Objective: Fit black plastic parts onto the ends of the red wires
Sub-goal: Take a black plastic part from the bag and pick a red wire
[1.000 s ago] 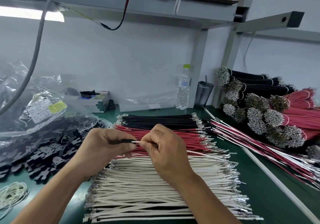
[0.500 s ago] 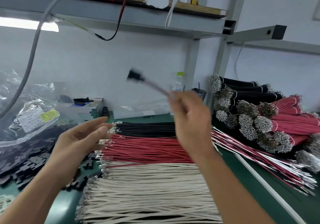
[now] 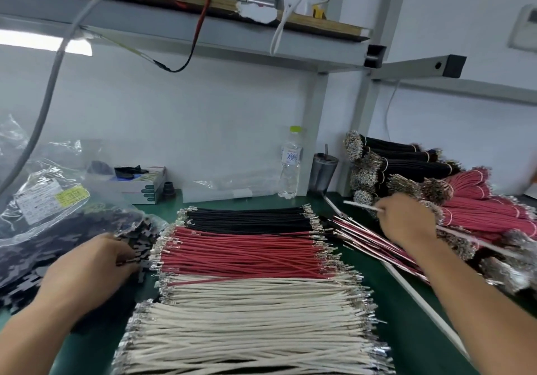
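A row of loose red wires (image 3: 241, 255) with metal terminals lies mid-table, between a row of black wires (image 3: 250, 220) and a row of white wires (image 3: 247, 316). To the left is a heap of black plastic parts (image 3: 58, 246). My left hand (image 3: 96, 270) is at that heap's right edge, its fingers curled onto a black part. My right hand (image 3: 406, 220) is over the slanted pile of fitted wires (image 3: 372, 241) on the right. It pinches one pale wire (image 3: 360, 205) that sticks out to the left of the fingers.
A clear plastic bag (image 3: 43, 200) spills the black parts at the left. Tied bundles of black and red wires (image 3: 479, 200) are stacked at the right. A water bottle (image 3: 290, 165), a dark cup (image 3: 322, 171) and a small box (image 3: 139, 185) stand along the wall.
My hands have separated. The right hand swung the fitted wire up and over to the pile on the right. The left hand let go and dropped onto the heap of black parts.
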